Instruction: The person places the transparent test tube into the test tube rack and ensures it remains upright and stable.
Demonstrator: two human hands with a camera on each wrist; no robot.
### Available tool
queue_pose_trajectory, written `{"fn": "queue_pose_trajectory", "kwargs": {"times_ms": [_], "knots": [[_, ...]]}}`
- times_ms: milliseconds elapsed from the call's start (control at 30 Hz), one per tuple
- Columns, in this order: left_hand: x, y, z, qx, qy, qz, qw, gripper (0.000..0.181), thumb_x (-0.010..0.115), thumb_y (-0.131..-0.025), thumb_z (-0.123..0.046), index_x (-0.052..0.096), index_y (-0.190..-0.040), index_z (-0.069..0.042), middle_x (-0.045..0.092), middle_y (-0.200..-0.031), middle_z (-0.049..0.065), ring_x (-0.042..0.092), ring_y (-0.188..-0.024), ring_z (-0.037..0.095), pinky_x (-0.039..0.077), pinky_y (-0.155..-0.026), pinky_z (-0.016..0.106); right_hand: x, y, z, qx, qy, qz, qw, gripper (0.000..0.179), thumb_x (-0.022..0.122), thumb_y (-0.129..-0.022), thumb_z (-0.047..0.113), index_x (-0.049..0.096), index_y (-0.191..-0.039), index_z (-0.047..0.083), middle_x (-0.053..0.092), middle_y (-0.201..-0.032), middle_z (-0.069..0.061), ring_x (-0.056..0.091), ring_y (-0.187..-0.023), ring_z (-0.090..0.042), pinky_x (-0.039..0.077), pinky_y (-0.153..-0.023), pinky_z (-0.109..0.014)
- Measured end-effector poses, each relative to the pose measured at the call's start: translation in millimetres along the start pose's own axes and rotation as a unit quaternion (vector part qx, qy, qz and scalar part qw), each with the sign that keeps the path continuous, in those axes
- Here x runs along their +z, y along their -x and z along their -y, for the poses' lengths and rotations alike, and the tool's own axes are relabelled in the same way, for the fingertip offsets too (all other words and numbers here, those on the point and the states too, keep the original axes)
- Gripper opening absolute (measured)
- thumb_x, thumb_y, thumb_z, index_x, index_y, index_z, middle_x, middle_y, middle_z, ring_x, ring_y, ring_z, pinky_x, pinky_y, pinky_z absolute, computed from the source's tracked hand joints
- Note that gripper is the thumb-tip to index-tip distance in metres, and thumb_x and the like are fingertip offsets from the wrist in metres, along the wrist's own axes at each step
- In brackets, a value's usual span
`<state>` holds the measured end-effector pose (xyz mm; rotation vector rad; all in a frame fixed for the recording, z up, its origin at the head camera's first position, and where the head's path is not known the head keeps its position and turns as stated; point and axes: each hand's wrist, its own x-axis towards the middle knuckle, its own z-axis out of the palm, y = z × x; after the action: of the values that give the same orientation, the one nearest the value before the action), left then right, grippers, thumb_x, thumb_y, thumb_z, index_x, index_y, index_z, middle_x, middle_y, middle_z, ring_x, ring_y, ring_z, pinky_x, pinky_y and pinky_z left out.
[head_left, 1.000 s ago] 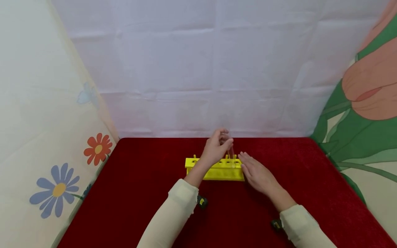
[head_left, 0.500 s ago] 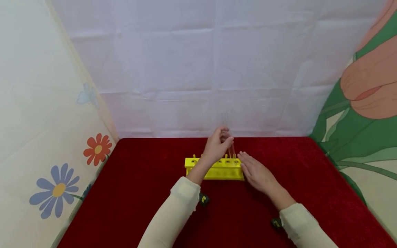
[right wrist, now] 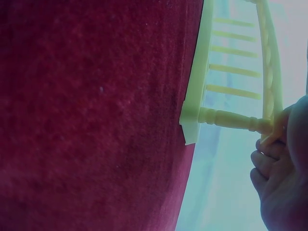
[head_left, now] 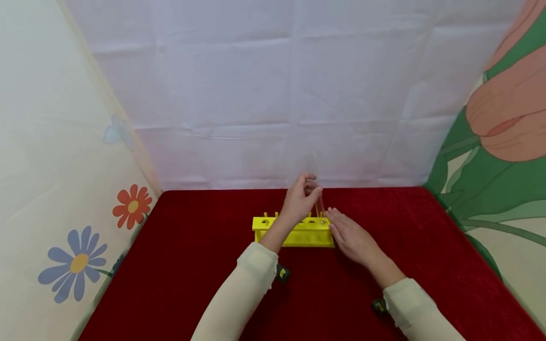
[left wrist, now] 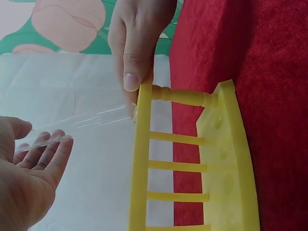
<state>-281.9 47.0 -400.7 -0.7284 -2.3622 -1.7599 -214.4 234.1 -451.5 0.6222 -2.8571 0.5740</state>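
Observation:
A clear glass test tube (left wrist: 96,118) slants between the thumb and fingers of my left hand (head_left: 298,199). Its lower end meets the top plate of the yellow test tube rack (head_left: 298,238) at the right-end hole; how far it goes in cannot be told. My right hand (head_left: 351,239) holds that same end of the rack, its thumb (left wrist: 132,82) against the plate and its other fingers farther back. Right fingertips (right wrist: 262,161) show under the plate's corner in the right wrist view. The left forearm hides part of the rack in the head view.
The rack stands on a table with a red cloth (head_left: 192,265). Behind hangs a white sheet (head_left: 226,94); flower-printed panels (head_left: 507,189) flank both sides. Small dark wrist cameras (head_left: 282,273) show beside the cuffs.
The tube's lower end has shifted slightly up and back, from in front of the rack's top to its end hole. My left hand has risen a little; the right hand stays at the rack.

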Motion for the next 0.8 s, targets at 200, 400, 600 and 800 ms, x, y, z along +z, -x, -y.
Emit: {"fn": "queue_pose_trajectory", "kwargs": {"times_ms": [200, 400, 600, 800], "knots": [[1.2, 0.2, 0.8, -0.001, -0.007, 0.003, 1.0000, 0.038, 0.061, -0.103, -0.025, 0.051, -0.137, -0.011, 0.071, -0.116, 0.004, 0.066, -0.100, 0.013, 0.056, -0.088, 0.028, 2, -1.0, -1, 0.002, 0.000, 0.002, 1.0000, 0.045, 0.042, -0.109, 0.016, 0.044, -0.149, -0.005, 0.043, -0.154, -0.023, 0.037, -0.145, -0.040, 0.031, -0.117, -0.056], [5.0, 0.3, 2.1, 0.005, -0.016, 0.008, 0.9998, 0.038, 0.060, -0.104, -0.025, 0.051, -0.137, -0.008, 0.070, -0.116, 0.006, 0.067, -0.100, 0.014, 0.056, -0.085, 0.028, -1, 0.0, 1, 0.005, -0.005, 0.001, 1.0000, 0.045, 0.041, -0.110, 0.018, 0.043, -0.150, -0.003, 0.042, -0.155, -0.021, 0.036, -0.145, -0.040, 0.031, -0.116, -0.057], [11.9, 5.7, 5.5, 0.002, -0.025, 0.024, 0.9994, 0.035, 0.061, -0.103, -0.025, 0.057, -0.133, -0.008, 0.071, -0.117, 0.006, 0.067, -0.100, 0.013, 0.055, -0.082, 0.023, -1, 8.5, 3, 0.016, -0.002, 0.004, 0.9999, 0.045, 0.043, -0.109, 0.015, 0.044, -0.149, -0.004, 0.043, -0.154, -0.022, 0.037, -0.145, -0.040, 0.032, -0.116, -0.058], [10.4, 9.2, 5.0, 0.003, -0.027, 0.024, 0.9993, 0.033, 0.063, -0.102, -0.023, 0.059, -0.131, -0.008, 0.071, -0.116, 0.005, 0.068, -0.099, 0.013, 0.056, -0.081, 0.023, 1, 8.7, 6, 0.008, 0.001, -0.003, 1.0000, 0.045, 0.044, -0.108, 0.015, 0.045, -0.149, -0.003, 0.044, -0.154, -0.022, 0.038, -0.144, -0.039, 0.033, -0.116, -0.056]]}}
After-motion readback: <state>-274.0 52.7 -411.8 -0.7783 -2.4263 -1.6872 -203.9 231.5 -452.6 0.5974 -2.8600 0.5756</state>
